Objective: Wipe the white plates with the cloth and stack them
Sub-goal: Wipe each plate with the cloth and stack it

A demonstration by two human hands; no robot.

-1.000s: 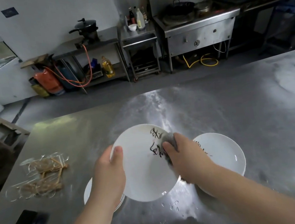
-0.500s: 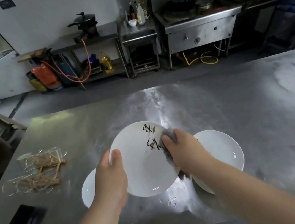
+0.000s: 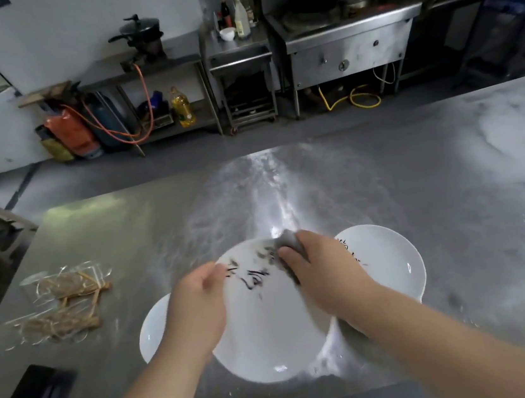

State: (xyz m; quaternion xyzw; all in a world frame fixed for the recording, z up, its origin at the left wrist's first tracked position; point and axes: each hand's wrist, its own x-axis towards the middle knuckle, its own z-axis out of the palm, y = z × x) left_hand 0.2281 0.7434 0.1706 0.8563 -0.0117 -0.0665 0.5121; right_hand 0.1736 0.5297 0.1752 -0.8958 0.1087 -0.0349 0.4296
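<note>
Over the near edge of the desk (image 3: 428, 211) the right grip (image 3: 325, 277), clenching the cloth (image 3: 289, 242), has slid to the far rim of the plate (image 3: 271, 333) the left grip (image 3: 198, 309) pinches, smearing its marks (image 3: 254, 279), so wiping remains unfinished.

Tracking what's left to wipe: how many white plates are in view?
3. The middle plate is held by the left hand and wiped with the cloth; the right plate lies on the table; the left plate sits partly behind the left hand, possibly with others beneath.

black scrawl (image 3: 252, 277) on the held plate (image 3: 263, 324) is smeared, unreadable.
</note>
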